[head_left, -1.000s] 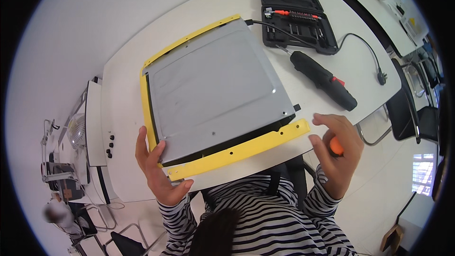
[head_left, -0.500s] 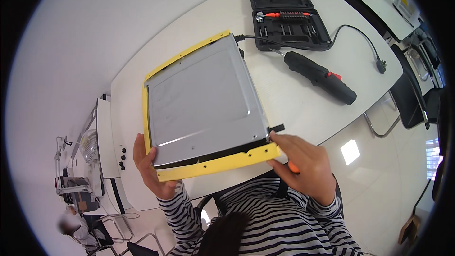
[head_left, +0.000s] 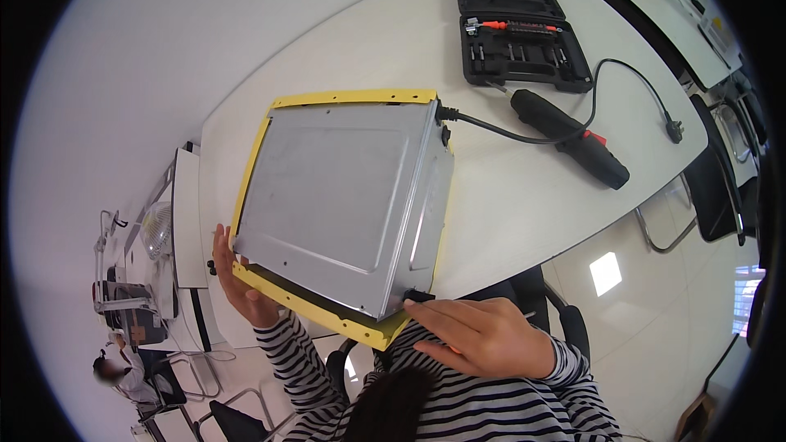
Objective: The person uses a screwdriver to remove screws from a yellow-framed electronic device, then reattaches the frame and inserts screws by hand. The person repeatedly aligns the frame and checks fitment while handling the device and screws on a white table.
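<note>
A boxy metal appliance [head_left: 327, 188], with a flat grey panel, yellow edge strips and a black power cord [head_left: 508, 133], is tilted above the table in front of me. My left hand [head_left: 243, 282] grips its near left corner, with some fingers hidden behind it. At the near right corner, my right hand [head_left: 491, 336] presses its fingertips beside a small black part [head_left: 419, 295]; its thumb lies below. A bit of orange shows between that thumb and the fingers, too small to name.
An open black tool case [head_left: 524, 41] with bits and an orange-handled tool lies at the back right. Nearer stands a black cordless screwdriver [head_left: 569, 137] with a red switch, crossed by the cord. The plug [head_left: 674, 131] rests near the table's right edge. A person [head_left: 123, 372] sits far left.
The appliance has turned and tipped, so its right side now shows and its near right corner sits further left and lower. Both hands moved with it; the cord now crosses the screwdriver.
</note>
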`<move>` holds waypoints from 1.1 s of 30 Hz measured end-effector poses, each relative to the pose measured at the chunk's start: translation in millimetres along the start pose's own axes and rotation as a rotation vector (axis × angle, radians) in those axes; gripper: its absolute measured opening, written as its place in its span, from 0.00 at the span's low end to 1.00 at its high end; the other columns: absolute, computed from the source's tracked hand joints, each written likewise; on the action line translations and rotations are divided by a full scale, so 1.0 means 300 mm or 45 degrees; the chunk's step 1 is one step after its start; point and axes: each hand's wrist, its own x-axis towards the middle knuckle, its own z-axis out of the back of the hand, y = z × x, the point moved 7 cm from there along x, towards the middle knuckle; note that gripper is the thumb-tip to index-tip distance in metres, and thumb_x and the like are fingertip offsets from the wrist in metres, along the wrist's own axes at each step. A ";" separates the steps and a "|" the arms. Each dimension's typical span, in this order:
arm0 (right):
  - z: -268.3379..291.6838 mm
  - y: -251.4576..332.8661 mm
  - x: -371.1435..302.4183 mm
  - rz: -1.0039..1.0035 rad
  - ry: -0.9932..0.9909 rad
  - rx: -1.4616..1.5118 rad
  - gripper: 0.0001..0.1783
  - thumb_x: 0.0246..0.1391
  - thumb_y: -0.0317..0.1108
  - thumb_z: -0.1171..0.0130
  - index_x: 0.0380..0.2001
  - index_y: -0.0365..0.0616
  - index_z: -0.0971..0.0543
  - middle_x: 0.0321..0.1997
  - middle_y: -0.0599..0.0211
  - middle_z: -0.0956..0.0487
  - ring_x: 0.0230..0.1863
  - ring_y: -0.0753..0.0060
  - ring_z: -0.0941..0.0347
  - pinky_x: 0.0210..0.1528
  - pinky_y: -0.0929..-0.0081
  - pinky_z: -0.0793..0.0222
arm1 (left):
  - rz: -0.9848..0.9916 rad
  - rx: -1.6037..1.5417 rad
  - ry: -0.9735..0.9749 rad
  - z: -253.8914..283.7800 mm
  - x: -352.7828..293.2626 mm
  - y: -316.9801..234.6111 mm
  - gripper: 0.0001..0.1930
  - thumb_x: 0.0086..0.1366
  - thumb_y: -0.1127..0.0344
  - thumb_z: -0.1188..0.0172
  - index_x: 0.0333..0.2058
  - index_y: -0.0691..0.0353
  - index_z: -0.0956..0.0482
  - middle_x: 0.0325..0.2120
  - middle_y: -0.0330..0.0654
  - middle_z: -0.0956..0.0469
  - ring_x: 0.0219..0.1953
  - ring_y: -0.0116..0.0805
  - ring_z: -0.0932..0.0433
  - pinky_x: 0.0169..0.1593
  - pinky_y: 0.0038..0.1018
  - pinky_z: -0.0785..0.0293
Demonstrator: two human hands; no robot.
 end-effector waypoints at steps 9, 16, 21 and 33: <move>0.117 -0.049 0.015 -0.155 -0.069 0.136 0.18 0.42 0.33 0.39 0.40 0.41 0.26 0.32 0.66 0.23 0.18 0.75 0.30 0.19 0.83 0.33 | -0.092 0.278 -0.130 -0.091 -0.188 -0.124 0.48 0.54 0.31 0.62 0.59 0.66 0.61 0.60 0.51 0.57 0.62 0.43 0.53 0.62 0.37 0.55; 0.260 -0.146 0.066 -0.360 -0.338 -0.200 0.18 0.39 0.26 0.40 0.38 0.38 0.26 0.36 0.57 0.25 0.33 0.58 0.28 0.32 0.73 0.30 | -0.422 0.508 -0.007 -0.222 -0.285 -0.283 0.50 0.45 0.30 0.48 0.61 0.49 0.58 0.59 0.60 0.64 0.62 0.59 0.64 0.56 0.57 0.53; 0.348 -0.191 0.167 -0.242 -0.487 -0.412 0.18 0.40 0.28 0.41 0.39 0.37 0.26 0.41 0.57 0.27 0.36 0.55 0.29 0.39 0.71 0.32 | -0.649 0.727 -0.066 -0.269 -0.280 -0.350 0.47 0.46 0.33 0.48 0.59 0.53 0.54 0.58 0.62 0.60 0.62 0.60 0.61 0.57 0.55 0.53; 0.292 -0.315 0.336 -0.270 -0.101 -0.261 0.24 0.40 0.29 0.45 0.45 0.35 0.29 0.40 0.54 0.24 0.42 0.62 0.28 0.48 0.73 0.37 | -0.460 0.613 -0.189 -0.284 -0.254 -0.344 0.44 0.48 0.39 0.44 0.57 0.59 0.50 0.58 0.63 0.60 0.62 0.59 0.62 0.58 0.56 0.58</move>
